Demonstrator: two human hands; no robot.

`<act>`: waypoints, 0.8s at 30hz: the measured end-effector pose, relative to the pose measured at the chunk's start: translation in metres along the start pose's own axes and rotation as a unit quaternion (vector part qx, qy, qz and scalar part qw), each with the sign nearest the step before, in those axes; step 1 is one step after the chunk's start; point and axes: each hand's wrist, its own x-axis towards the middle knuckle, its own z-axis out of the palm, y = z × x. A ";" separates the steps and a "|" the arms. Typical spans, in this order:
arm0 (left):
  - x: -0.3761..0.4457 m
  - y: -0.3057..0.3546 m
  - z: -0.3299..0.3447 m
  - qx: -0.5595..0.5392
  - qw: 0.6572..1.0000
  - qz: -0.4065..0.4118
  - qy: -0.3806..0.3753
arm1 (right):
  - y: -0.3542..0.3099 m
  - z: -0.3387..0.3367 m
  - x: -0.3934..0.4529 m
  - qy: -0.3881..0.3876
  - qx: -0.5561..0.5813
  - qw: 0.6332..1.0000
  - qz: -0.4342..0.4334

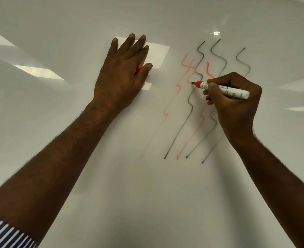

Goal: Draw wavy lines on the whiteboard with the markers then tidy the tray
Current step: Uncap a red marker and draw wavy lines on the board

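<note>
A glossy whiteboard [94, 176] fills the view. My right hand [237, 106] grips a white marker [224, 89] with a red tip, and the tip touches the board at a red line. Several wavy black lines [190, 106] and red lines [179, 83] run down the board's right half. My left hand [122, 74] lies flat on the board with its fingers straight, left of the lines. A red marker cap [138, 69] shows between its thumb and palm, mostly hidden. The tray is out of view.
Ceiling lights reflect as bright patches [38, 72] on the board's left side and around my left hand. A striped sleeve [2, 233] shows at the bottom left corner.
</note>
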 end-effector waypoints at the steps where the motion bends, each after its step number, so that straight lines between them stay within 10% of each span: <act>1: 0.000 0.000 0.000 0.000 1.000 -0.001 0.000 | -0.002 -0.002 -0.005 -0.002 0.007 1.000 -0.002; 15: -0.001 -0.001 0.002 0.011 1.000 -0.005 -0.007 | -0.025 0.004 -0.107 -0.200 -0.020 0.974 -0.107; 24: -0.003 0.001 -0.001 -0.001 1.000 0.000 -0.001 | -0.030 0.017 0.019 -0.035 0.044 0.997 -0.050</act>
